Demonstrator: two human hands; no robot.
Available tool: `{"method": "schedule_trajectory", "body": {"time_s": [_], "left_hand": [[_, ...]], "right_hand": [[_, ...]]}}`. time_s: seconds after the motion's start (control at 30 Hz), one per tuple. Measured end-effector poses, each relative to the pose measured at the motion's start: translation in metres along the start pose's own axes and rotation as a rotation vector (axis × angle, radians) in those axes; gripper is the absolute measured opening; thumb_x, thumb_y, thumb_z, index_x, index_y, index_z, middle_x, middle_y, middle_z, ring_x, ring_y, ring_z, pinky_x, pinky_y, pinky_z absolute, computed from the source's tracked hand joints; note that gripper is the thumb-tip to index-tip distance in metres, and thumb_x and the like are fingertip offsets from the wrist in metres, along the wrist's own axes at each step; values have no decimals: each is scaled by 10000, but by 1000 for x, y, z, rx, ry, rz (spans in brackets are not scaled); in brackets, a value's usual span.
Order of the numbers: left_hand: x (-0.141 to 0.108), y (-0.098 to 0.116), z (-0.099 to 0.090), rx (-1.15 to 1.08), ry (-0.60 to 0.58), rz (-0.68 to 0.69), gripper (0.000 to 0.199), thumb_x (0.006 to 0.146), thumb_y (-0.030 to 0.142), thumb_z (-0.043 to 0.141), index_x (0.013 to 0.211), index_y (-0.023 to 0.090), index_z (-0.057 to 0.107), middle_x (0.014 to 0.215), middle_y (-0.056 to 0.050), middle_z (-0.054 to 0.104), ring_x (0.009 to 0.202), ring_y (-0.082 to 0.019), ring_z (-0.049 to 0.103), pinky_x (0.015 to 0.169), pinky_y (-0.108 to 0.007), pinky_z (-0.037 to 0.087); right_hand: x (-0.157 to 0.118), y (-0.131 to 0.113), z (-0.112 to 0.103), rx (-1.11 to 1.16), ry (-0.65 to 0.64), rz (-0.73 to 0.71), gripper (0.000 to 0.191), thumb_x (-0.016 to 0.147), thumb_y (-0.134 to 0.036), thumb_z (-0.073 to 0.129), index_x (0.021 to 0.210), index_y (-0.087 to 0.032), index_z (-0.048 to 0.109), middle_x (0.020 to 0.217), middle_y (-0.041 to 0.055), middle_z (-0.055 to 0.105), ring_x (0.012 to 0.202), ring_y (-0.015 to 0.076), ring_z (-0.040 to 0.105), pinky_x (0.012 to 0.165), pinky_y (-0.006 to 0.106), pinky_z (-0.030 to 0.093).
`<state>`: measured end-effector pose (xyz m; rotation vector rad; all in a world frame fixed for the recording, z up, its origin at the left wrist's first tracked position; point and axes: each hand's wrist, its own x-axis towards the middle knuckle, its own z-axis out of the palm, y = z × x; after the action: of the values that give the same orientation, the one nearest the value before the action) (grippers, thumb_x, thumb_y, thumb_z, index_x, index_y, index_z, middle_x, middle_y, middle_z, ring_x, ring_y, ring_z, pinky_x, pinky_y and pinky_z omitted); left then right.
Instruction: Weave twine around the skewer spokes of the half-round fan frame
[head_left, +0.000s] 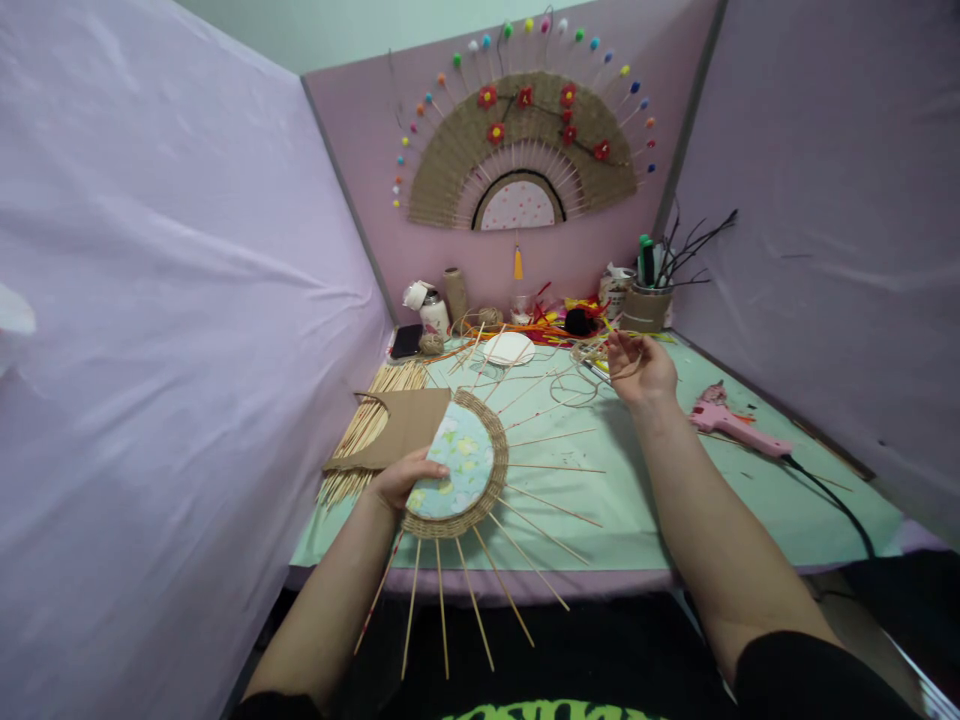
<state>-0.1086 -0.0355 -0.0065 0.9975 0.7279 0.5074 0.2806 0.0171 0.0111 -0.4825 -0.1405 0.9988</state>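
Note:
My left hand (409, 477) grips a half-round fan (459, 455) by its straight side, thumb on the pale blue, yellow-flowered face. A woven twine band (499, 455) runs round its curved edge, and thin sticks (555, 437) spread outward from it, some with red marks. Off to the right, my right hand (643, 372) is raised over the table, its fingers curled together on a thin strand of twine (628, 374). Loose loops of twine (574, 388) lie on the table between the hands.
Cut cardboard (420, 425) lies over a bundle of thin sticks (349, 445) at left. At right rests a pink glue gun (739, 428) with a black cord. Behind are a white disc (509, 348), a phone (406, 341) and a branch-filled pot (646, 308). A decorated fan (442, 165) hangs on the back panel.

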Motion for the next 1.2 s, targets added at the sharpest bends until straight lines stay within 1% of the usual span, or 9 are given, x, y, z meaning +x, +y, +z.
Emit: {"method": "schedule_trajectory", "body": {"time_s": [0.17, 0.33, 0.5, 0.6, 0.73, 0.87, 0.97, 1.07, 1.2], "left_hand": [[0, 0, 0, -17, 4, -12, 633, 589, 201, 782, 1187, 62, 625, 924, -169, 741, 688, -241, 707, 576, -259, 520], [1, 1, 1, -67, -4, 22, 579, 633, 215, 768, 1175, 69, 626, 892, -153, 746, 701, -241, 715, 586, -258, 531], [1, 1, 2, -122, -44, 44, 595, 676, 206, 744, 1229, 47, 589, 806, -140, 747, 703, -246, 720, 605, -259, 538], [2, 1, 0, -137, -55, 39, 570, 685, 203, 738, 1216, 47, 601, 761, -127, 744, 689, -241, 720, 598, -251, 536], [1, 0, -7, -153, -36, 64, 554, 694, 211, 717, 1214, 59, 604, 829, -136, 750, 734, -256, 725, 616, -265, 548], [-1, -1, -19, -198, -15, 85, 592, 723, 246, 667, 1279, 74, 557, 926, -148, 746, 850, -287, 721, 703, -312, 566], [-1, -2, -23, -215, -49, 76, 622, 733, 272, 664, 1311, 85, 531, 942, -147, 745, 880, -290, 717, 757, -335, 563], [1, -4, -21, -202, -97, 50, 612, 733, 269, 680, 1295, 69, 544, 915, -154, 746, 871, -283, 718, 748, -317, 556], [5, -7, -17, -183, -103, 34, 563, 730, 265, 698, 1247, 72, 584, 901, -145, 747, 846, -263, 721, 719, -286, 546]], "right_hand": [[-5, 1, 4, -157, 66, 100, 159, 844, -145, 497, 691, -163, 538, 621, -2, 667, 576, 109, 668, 487, 175, 540], [-7, 12, 1, -555, 9, 111, 92, 753, -138, 586, 664, -162, 583, 615, -4, 648, 535, 95, 599, 447, 172, 438], [-7, 28, -7, -1101, -82, -279, 130, 670, -240, 723, 669, -179, 609, 727, 27, 635, 808, 183, 591, 741, 298, 476], [-11, 36, -11, -1284, -46, -549, 218, 625, -270, 765, 771, -196, 620, 939, 82, 620, 1053, 273, 515, 976, 448, 377], [-20, 42, -12, -1491, -42, -632, 263, 677, -315, 732, 887, -208, 616, 1142, 138, 569, 1149, 333, 448, 1031, 559, 264], [-30, 45, -5, -1532, -229, -671, 123, 741, -318, 673, 777, -212, 621, 1083, 114, 608, 1155, 321, 455, 1058, 547, 226], [-45, 53, 6, -1265, -504, -535, 133, 765, -354, 663, 764, -222, 651, 1048, 83, 650, 1110, 271, 526, 1057, 469, 291], [-66, 67, 18, -873, -732, -160, 248, 768, -434, 679, 935, -251, 687, 1093, 54, 678, 1091, 228, 581, 1018, 400, 373], [-88, 79, 25, -505, -843, 364, 401, 727, -472, 726, 1030, -221, 650, 913, 66, 726, 896, 210, 674, 907, 392, 467]]}}
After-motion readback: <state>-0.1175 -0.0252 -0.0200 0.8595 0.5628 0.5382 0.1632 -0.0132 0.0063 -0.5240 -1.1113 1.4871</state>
